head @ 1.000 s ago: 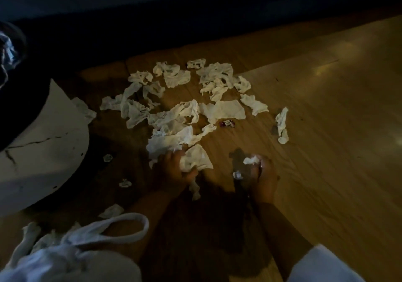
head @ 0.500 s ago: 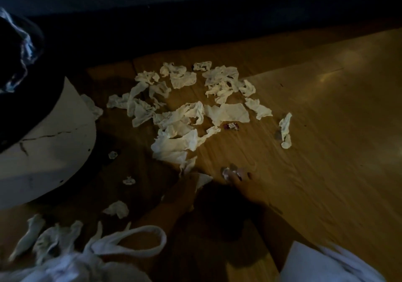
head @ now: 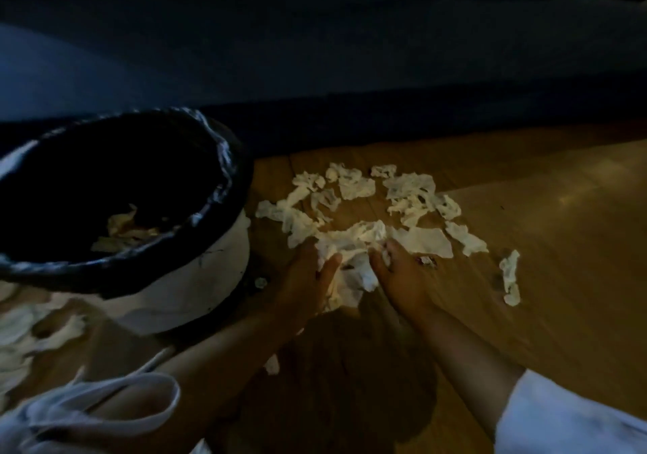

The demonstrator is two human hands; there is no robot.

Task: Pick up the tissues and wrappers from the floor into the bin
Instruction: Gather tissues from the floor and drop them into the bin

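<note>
— What are you holding?

— Your left hand point(head: 308, 278) and right hand point(head: 399, 275) hold a wad of crumpled white tissues point(head: 353, 264) between them, fingers curled into it from both sides, just above the wooden floor point(head: 525, 313).

— And the rest?

— Thin, torn white tissue scraps point(head: 409, 191) lie scattered on the floor beyond your hands; a small dark wrapper point(head: 427, 261) sits just beside your right hand. The round white bin with a black liner point(head: 210, 278) stands at your left, pale tissues point(head: 122, 233) lying inside it.
</note>
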